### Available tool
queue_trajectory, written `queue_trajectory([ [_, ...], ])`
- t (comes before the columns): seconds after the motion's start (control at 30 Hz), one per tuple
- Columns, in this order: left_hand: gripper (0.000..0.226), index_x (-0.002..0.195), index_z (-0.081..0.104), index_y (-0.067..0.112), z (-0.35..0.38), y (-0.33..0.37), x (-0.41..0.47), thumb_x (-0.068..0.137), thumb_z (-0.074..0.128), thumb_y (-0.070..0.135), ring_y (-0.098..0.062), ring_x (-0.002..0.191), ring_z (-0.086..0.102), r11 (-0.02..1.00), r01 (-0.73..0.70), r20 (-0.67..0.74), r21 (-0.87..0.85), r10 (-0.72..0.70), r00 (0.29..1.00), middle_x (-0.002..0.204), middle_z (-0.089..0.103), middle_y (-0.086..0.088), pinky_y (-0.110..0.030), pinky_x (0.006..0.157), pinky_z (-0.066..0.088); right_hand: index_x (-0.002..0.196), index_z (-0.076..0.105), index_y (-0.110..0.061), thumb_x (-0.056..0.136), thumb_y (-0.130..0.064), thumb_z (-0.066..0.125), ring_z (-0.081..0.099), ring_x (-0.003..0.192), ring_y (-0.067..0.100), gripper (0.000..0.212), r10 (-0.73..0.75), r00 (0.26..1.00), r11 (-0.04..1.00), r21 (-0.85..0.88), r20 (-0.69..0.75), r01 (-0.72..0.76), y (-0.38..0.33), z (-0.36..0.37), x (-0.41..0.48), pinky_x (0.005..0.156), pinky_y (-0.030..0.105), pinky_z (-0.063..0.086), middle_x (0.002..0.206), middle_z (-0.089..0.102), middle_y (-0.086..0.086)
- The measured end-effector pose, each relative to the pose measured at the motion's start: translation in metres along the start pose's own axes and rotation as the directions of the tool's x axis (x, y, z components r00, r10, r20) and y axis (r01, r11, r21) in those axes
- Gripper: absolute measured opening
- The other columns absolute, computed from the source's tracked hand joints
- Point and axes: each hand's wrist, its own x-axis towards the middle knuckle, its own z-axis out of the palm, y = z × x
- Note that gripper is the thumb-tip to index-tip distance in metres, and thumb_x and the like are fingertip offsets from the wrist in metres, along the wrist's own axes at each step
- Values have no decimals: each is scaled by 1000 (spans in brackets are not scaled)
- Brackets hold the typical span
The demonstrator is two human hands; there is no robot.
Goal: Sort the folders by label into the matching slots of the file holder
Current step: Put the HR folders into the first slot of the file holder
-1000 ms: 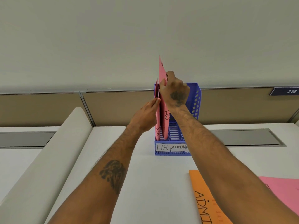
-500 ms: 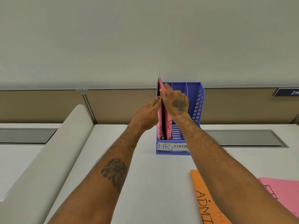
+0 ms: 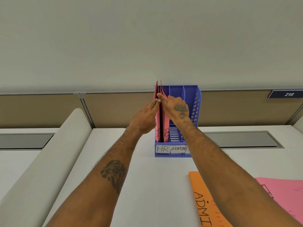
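A blue file holder stands at the back of the white desk, its front labels reading HR, ADMIN and a partly hidden third. Two pink HR folders stand upright in the left HR slot. My right hand pinches the front edge of the right pink folder near its top. My left hand lies flat, fingers together, against the left pink folder. The ADMIN slot and the rightmost slot hold nothing that I can see.
An orange ADMIN folder lies on the desk at the lower right, under my right forearm, with another pink folder beside it. A tan partition runs behind the holder. Grey cable trays sit on both sides, and a rounded white divider rises at left.
The pink folder in my right hand has slid down into the HR slot until it stands level with the other one. Both hands stayed at the folders.
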Motion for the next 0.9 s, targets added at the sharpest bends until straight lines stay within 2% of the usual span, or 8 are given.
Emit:
queue_trajectory([
  [0.07,76,157,9,12,-1,0,-2,93,50,8,-21,148,22,1000,2,4,-2,-2,1000,165,10,-4,-38,114,35,84,52,-16,83,-81,12,52,55,17,76,5,1000,1000,-5,17,-5,4,-3,-2,44,22,30,69,58,4],
  [0.13,79,157,5,14,-2,0,-4,91,49,8,-21,146,24,1000,9,15,-13,-8,1000,166,6,-3,-40,111,39,115,58,-13,85,-80,13,59,66,22,87,7,999,1000,-18,31,-6,11,-5,-5,52,26,38,81,64,8],
  [0.23,86,157,1,18,-6,1,-8,89,52,12,-26,145,24,1000,17,36,-25,-16,999,166,1,-4,-44,107,41,151,30,-16,80,-81,7,65,95,31,99,-41,996,999,-24,76,43,18,-11,-12,67,36,45,104,67,13],
  [0.37,88,157,-3,19,-8,3,-16,90,54,15,-27,151,11,998,46,50,-38,-44,998,166,-4,-7,-47,114,32,156,9,-20,86,-78,15,53,122,31,91,-86,981,996,25,172,83,24,-24,-25,89,46,50,139,50,15],
  [0.47,91,157,-7,20,-10,4,-23,90,55,15,-26,152,3,996,77,63,-34,-74,995,165,-7,-7,-46,118,26,157,0,-23,87,-78,18,25,146,30,91,-70,971,997,50,229,60,28,-33,-34,109,55,37,160,22,14],
  [0.53,94,156,-8,20,-13,6,-30,90,58,16,-26,152,0,996,82,63,-21,-80,995,165,-7,-8,-45,120,22,156,-2,-24,85,-79,16,10,151,28,92,-77,971,997,28,225,73,31,-40,-41,115,55,27,164,11,13],
  [0.73,92,156,-10,20,-19,17,-54,92,57,17,-25,152,-9,996,93,29,9,-94,995,165,-9,-8,-47,123,12,156,-4,-27,78,-82,5,-4,152,29,96,-99,976,987,-110,192,121,44,-60,-68,120,56,13,165,0,12],
  [0.9,93,156,-9,23,-19,32,-76,92,58,22,-26,152,-11,996,83,26,24,-83,996,165,-10,-8,-52,122,11,156,-2,-27,76,-83,-3,-2,151,30,98,-95,982,966,-223,166,131,59,-77,-102,118,57,14,164,1,13],
])
